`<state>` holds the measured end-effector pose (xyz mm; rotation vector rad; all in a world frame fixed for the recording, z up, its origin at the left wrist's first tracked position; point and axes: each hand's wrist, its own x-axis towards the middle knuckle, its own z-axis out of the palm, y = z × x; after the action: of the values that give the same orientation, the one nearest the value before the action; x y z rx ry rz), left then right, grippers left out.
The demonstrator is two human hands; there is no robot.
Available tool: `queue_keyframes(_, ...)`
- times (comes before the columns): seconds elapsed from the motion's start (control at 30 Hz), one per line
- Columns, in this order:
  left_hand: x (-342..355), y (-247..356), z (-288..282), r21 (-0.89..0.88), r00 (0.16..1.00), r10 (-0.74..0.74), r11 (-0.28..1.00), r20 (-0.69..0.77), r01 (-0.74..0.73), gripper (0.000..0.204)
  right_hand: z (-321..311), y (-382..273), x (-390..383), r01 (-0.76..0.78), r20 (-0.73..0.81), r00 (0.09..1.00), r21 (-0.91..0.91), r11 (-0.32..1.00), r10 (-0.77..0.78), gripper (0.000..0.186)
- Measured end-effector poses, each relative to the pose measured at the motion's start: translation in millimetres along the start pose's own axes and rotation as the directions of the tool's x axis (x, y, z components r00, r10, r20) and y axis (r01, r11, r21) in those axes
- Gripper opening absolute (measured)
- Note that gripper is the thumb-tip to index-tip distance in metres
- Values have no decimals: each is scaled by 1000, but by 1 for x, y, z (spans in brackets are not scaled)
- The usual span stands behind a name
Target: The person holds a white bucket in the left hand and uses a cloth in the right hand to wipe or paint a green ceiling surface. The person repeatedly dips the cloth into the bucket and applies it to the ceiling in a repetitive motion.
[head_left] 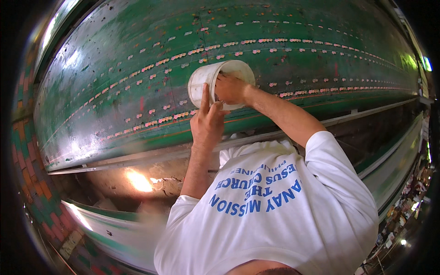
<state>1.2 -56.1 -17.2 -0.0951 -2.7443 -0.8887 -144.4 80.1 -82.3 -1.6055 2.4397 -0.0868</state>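
Note:
A white plastic bucket (198, 87) is tipped on its side above the long green surface, its open mouth facing right. My left hand (208, 120) grips it near the lower rim, with the index finger stretched up along the outside and the thumb at the rim. Reaching in from the right, my right hand (233, 89) is inside the bucket's mouth. Its fingers point down into the bucket and are mostly hidden, as are the contents. The green surface (151, 94) carries several rows of small pink and white marks or pieces, too small to make out.
A pale rail (119, 160) runs along the surface's near edge, just in front of my body. Behind it lies a second long green-and-white surface (114, 233). Red and green brick paving (30, 169) is at the left, and scattered litter (403, 215) lies at the lower right.

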Motion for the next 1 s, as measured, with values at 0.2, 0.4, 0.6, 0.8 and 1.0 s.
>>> queue_keyframes(0.2,0,3,2,31,999,-43,999,-30,44,42,12,-10,12,-166,103,983,156,974,152,84)
queue_keyframes(0.4,-4,29,22,160,1000,10,987,-25,-6,41,17,18,14,-47,230,970,503,863,-82,79)
queue_keyframes(0.6,-5,65,51,276,994,22,961,-104,7,37,43,27,7,99,80,978,639,762,-194,75)
queue_keyframes(0.8,-8,91,65,261,979,-131,951,-154,168,36,-15,60,-50,-6,172,966,762,648,-193,58)
queue_keyframes(1.0,-11,103,72,250,941,-194,931,-276,265,41,-44,127,-126,95,-74,992,973,211,-104,49)
